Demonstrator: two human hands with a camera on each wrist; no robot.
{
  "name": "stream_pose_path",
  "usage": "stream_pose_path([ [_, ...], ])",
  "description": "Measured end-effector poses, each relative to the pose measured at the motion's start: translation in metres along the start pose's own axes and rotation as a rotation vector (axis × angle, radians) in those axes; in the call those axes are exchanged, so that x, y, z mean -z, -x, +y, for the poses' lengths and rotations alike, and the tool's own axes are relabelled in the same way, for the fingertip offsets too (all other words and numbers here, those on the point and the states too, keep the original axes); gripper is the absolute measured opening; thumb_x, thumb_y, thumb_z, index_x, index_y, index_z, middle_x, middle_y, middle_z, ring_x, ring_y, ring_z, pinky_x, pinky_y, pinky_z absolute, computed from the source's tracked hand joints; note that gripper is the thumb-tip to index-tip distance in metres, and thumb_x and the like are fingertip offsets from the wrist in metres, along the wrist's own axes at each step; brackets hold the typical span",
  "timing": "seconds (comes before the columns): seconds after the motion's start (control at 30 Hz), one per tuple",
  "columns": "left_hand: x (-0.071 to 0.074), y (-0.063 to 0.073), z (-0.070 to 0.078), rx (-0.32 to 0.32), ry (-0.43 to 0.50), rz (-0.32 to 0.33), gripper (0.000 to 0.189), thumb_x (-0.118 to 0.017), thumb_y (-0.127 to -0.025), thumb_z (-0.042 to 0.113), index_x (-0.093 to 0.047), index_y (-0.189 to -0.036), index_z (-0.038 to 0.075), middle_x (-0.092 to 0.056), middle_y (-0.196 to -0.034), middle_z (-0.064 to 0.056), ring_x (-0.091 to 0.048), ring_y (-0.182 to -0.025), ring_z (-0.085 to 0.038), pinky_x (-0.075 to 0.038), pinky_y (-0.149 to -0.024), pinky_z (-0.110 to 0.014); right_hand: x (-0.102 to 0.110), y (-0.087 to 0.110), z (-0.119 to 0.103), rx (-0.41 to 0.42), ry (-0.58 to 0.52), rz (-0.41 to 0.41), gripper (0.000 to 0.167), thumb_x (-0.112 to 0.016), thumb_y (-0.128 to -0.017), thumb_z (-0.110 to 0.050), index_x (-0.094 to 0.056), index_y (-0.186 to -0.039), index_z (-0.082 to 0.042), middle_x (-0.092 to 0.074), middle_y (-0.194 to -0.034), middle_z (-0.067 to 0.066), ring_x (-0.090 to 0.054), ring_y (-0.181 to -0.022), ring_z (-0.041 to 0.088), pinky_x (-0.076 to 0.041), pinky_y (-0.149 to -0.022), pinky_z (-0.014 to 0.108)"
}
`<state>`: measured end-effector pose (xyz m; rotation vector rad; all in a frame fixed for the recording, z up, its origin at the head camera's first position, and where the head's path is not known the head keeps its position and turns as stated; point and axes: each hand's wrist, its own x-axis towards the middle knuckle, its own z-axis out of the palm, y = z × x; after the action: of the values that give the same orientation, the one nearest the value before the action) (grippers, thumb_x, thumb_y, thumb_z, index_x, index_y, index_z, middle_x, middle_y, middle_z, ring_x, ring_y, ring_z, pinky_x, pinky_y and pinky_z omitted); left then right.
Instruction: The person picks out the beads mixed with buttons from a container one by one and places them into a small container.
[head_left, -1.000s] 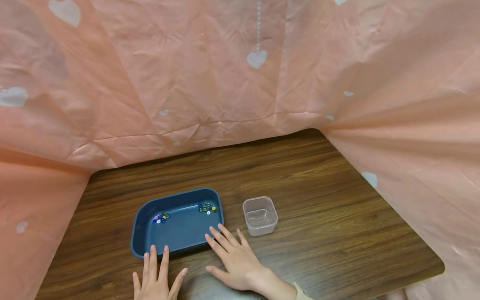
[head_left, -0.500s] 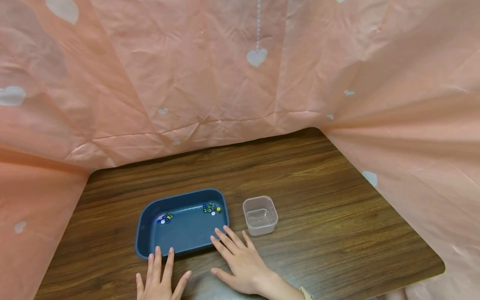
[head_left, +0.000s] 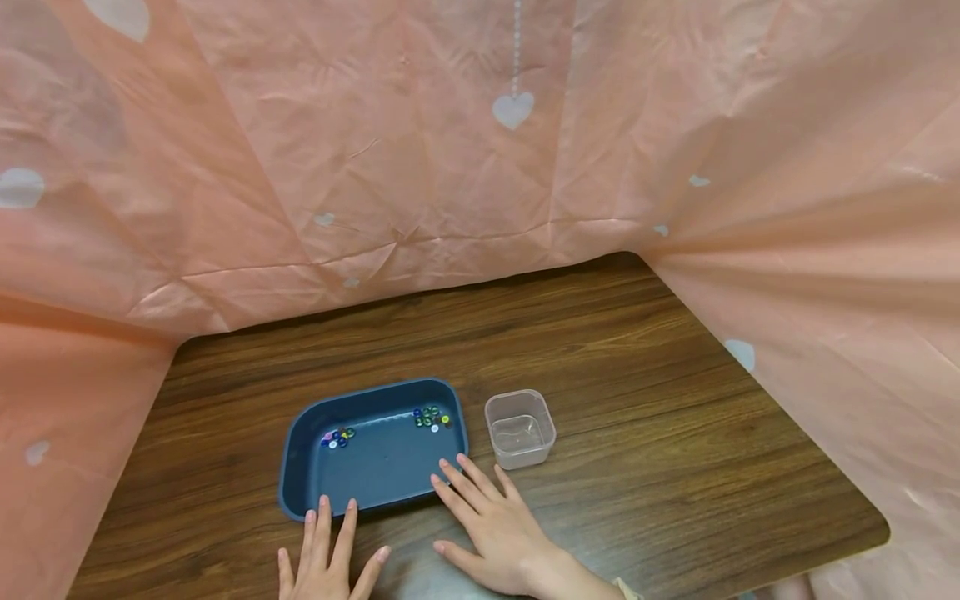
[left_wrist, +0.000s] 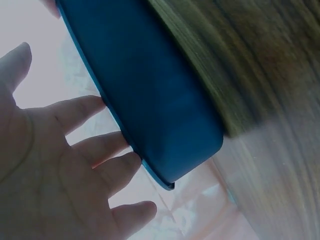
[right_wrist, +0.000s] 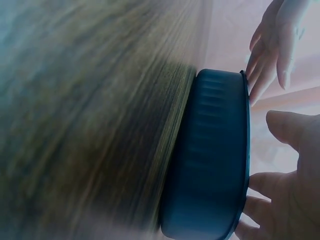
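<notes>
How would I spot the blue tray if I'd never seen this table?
On the wood-grain table, find the left hand and right hand. Both touch the blue tray. Unlike the small see-through container beside it, it's wide, opaque and holds two clusters of colourful pieces.

The bare right grip (head_left: 495, 532) leads back to a pale cream sleeve (head_left: 627, 590) edge.

Pink heart-print cloth (head_left: 435, 158) hangs behind wooden table (head_left: 645, 383)
</notes>
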<state>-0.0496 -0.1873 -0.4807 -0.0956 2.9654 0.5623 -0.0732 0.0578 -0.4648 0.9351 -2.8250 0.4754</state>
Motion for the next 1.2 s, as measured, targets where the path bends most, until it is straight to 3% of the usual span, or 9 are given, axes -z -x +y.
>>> stream_pose_path([
  [0.3, -0.001, 0.010, 0.005, -0.002, -0.006, 0.017, 0.084, -0.056, -0.087, 0.067, -0.042, -0.149, 0.011, -0.020, -0.157, -0.027, -0.016, -0.144, -0.046, 0.004, -0.106, -0.076, 0.002, 0.009, 0.000, 0.002, -0.001, 0.008, 0.065, -0.038, -0.101, -0.055, -0.037, -0.152, -0.015, -0.029, -0.159, 0.002, -0.022, -0.147, 0.024, -0.034, -0.107, 0.060],
  [0.5, 0.002, 0.013, 0.010, 0.009, -0.011, -0.027, 0.085, -0.053, -0.088, 0.069, -0.042, -0.149, 0.011, -0.018, -0.157, -0.026, -0.016, -0.144, -0.046, 0.006, -0.105, -0.076, 0.003, 0.014, 0.001, 0.009, -0.014, 0.024, 0.064, -0.038, -0.101, -0.055, -0.038, -0.151, -0.015, -0.029, -0.159, 0.002, -0.023, -0.147, 0.024, -0.037, -0.104, 0.061],
  [0.7, 0.005, 0.014, 0.016, 0.002, -0.028, -0.042, 0.083, -0.050, -0.088, 0.070, -0.044, -0.148, 0.013, -0.020, -0.158, -0.024, -0.017, -0.144, -0.045, 0.005, -0.105, -0.076, 0.003, 0.019, 0.003, 0.006, -0.030, 0.047, 0.065, -0.040, -0.101, -0.055, -0.040, -0.150, -0.013, -0.031, -0.158, 0.005, -0.024, -0.147, 0.026, -0.038, -0.103, 0.063],
  [1.03, 0.005, 0.020, 0.020, 0.014, -0.049, -0.017, 0.081, -0.049, -0.087, 0.072, -0.050, -0.144, 0.014, -0.027, -0.155, -0.024, -0.022, -0.142, -0.045, 0.003, -0.105, -0.076, 0.003, 0.025, 0.004, 0.042, 0.041, 0.119, 0.065, -0.048, -0.098, -0.054, -0.045, -0.147, -0.011, -0.039, -0.154, 0.006, -0.032, -0.143, 0.025, -0.043, -0.101, 0.056],
  [1.2, 0.009, 0.022, 0.021, 0.017, -0.058, -0.026, 0.081, -0.049, -0.088, 0.072, -0.050, -0.144, 0.013, -0.027, -0.155, -0.024, -0.022, -0.142, -0.045, 0.000, -0.104, -0.077, 0.005, 0.026, 0.004, 0.033, 0.011, 0.106, 0.065, -0.046, -0.099, -0.054, -0.043, -0.148, -0.012, -0.034, -0.157, 0.004, -0.029, -0.145, 0.024, -0.042, -0.102, 0.055],
])
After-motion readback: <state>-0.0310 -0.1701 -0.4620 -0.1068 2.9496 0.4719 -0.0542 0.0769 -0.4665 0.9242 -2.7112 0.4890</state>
